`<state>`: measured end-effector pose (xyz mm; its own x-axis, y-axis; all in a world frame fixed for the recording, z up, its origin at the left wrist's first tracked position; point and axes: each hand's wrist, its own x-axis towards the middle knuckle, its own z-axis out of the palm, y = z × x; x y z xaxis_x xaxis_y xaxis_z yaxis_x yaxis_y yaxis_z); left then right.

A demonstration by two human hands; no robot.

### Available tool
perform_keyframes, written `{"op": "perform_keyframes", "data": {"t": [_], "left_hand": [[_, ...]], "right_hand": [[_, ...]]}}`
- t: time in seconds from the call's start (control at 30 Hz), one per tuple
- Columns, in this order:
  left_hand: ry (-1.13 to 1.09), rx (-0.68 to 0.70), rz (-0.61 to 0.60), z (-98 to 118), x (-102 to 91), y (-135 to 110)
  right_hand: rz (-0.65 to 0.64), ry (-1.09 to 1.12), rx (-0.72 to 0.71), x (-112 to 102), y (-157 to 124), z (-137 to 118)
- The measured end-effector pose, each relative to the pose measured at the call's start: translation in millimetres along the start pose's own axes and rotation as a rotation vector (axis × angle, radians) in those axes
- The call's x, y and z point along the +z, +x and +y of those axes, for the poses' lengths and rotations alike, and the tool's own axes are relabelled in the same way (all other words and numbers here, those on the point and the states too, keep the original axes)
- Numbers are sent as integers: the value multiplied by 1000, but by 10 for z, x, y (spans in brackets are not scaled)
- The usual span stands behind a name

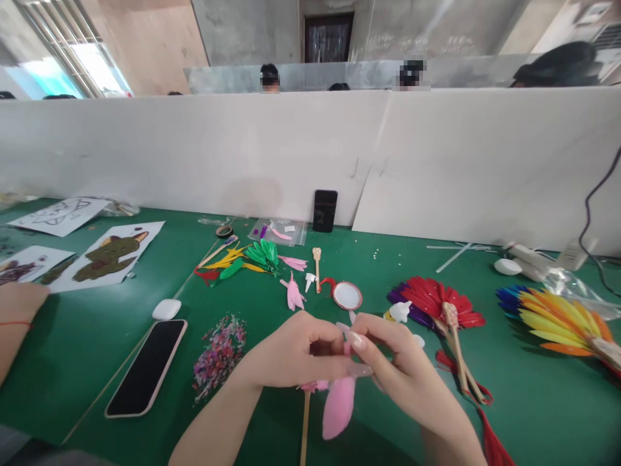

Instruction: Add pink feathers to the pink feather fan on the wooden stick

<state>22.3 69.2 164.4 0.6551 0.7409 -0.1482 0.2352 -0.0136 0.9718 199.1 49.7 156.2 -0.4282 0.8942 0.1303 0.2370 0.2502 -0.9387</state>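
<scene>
Landmark: round dish (pixel 347 296), red-rimmed, on green table (pixel 272 440).
Pink feather (pixel 338 408): on near side of dish, hanging below both hands.
Left hand (pixel 310 349): near side of dish; thumb and forefinger bent nearly closed, pinching feather's upper end.
Right hand (pixel 392 356): near side, slightly right; thumb and forefinger drawn together at same end. Cannot tell whether they grip.
Wooden stick (pixel 305 430): nearer than dish, to its left; pink at its top, partly behind left hand.
Loose pink feathers (pixel 294 294): left of dish.
Glue bottle (pixel 398 312): right of dish, slightly nearer, white-topped.
Red feather fan (pixel 441 301): farther right of dish.
Upright black phone (pixel 325 211): beyond dish, by white partition (pixel 233 155).
</scene>
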Motion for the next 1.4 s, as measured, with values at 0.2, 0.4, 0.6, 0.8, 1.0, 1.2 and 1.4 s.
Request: {"op": "perform_keyframes", "data": {"t": [0.2,0.4,0.6,0.8,1.0,1.2,1.4], "left_hand": [[-38,-24,-28,15,-7,19],[-77,7,-44,2,0,7],[-88,6,-41,-5,23,15],[-252,-31,-43,16,25,26],[-328,-49,-47,29,-13,-14],[-273,22,60,55,-97,-100],[-150,68,288,81,-185,-140]], "right_hand": [[16,-41,-71,-13,-1,17],[36,-123,-108,-3,-28,30],[33,-193,-170,6,-19,17],[61,-22,-188,28,-41,51],[134,127,-102,16,27,63],[314,-530,217,-90,369,495],[199,-826,400,-81,541,907]]}}
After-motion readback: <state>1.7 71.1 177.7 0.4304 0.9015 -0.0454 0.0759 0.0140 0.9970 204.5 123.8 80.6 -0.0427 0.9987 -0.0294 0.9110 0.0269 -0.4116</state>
